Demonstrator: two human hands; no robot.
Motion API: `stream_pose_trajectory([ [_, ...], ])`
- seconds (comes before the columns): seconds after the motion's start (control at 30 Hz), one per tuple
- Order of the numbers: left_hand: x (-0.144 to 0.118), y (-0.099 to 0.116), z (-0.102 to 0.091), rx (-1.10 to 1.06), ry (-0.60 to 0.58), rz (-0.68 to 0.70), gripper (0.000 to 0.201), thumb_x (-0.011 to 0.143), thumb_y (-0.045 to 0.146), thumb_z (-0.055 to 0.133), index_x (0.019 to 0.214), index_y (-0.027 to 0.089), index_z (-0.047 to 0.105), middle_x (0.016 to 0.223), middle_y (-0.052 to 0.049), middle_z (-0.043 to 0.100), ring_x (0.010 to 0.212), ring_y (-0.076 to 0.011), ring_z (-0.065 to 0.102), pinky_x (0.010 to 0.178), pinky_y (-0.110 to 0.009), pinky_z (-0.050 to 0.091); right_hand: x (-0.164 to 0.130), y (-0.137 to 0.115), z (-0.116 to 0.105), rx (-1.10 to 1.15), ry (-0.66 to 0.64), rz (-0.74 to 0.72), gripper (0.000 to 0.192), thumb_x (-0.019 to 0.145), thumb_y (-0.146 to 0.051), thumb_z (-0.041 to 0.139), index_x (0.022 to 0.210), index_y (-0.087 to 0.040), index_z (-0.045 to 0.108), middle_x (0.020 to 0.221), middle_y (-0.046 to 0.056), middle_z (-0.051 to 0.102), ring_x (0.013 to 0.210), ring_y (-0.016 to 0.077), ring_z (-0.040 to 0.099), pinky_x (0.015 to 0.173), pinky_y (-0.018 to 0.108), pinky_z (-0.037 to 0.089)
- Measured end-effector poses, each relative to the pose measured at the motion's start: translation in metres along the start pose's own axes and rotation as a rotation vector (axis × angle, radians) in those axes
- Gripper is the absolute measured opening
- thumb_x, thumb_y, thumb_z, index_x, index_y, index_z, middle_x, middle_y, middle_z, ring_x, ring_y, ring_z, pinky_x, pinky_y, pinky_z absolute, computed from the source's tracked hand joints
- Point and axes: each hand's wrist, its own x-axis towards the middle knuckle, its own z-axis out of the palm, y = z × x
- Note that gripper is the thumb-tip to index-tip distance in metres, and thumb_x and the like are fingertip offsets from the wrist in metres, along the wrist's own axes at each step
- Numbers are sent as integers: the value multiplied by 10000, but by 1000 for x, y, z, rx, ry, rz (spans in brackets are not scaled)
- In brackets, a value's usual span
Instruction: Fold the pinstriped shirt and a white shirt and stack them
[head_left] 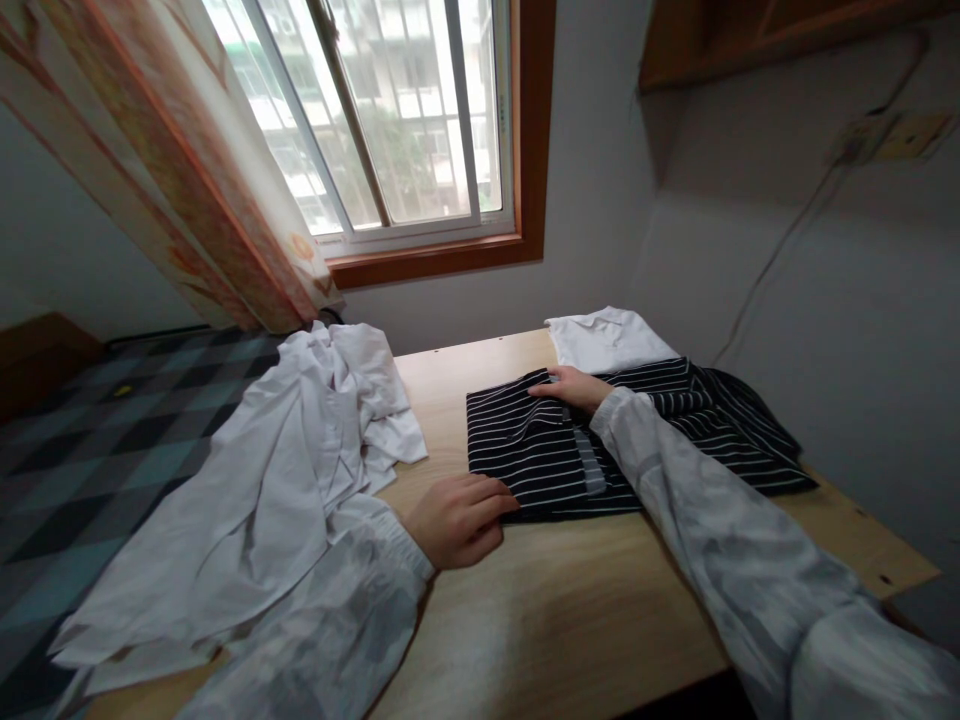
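Observation:
A black garment with thin white stripes (525, 440) lies folded lengthwise on the light wooden board (480, 640). My left hand (459, 520) is at its near left corner, fingers curled and fingertips on the edge of the cloth. Farther back, my right hand (576, 388) rests on the upper part of the garment with its fingers stretched out. Between my hands, a pale translucent strip (590, 462) shows on the striped cloth. My right forearm covers part of the garment, whose right end is bunched.
A heap of white clothing (300, 440) lies to the left, partly over a checked bedspread (150, 430). Behind the striped garment is a folded white garment (611, 338). A curtained window (420, 130) is ahead; a cord (780, 250) hangs down the right wall.

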Motion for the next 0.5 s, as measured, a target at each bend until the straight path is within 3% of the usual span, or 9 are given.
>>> stream_pose_trajectory([
  [0.2,5,1,-3,59,31,-93,135,915,339,716,990,233,677,851,-48,727,744,-214,672,660,-356,520,-4,0,-17,-278,-218,37,481,537,-406,1097,918,-229,862,914,36,867,970,309,808,974,418,659],
  [0.3,4,-1,-3,31,9,-109,137,878,327,722,960,239,657,846,-42,708,751,-216,665,656,-350,496,-2,1,-28,-307,-181,70,437,564,-447,1074,878,-224,866,905,47,868,909,304,808,911,410,665],
  [0.4,2,-4,-3,-7,7,-155,214,792,253,698,1002,236,658,894,-47,714,769,-218,663,660,-347,491,0,1,-38,-281,-124,32,442,589,-469,1056,909,-225,875,966,56,876,919,298,810,955,422,658],
  [0.5,2,-6,-3,-43,2,-172,232,753,212,671,983,235,653,891,-45,710,771,-217,658,662,-345,489,-1,3,-44,-265,-153,60,466,576,-489,1055,921,-234,873,967,48,876,907,294,810,933,413,661],
])
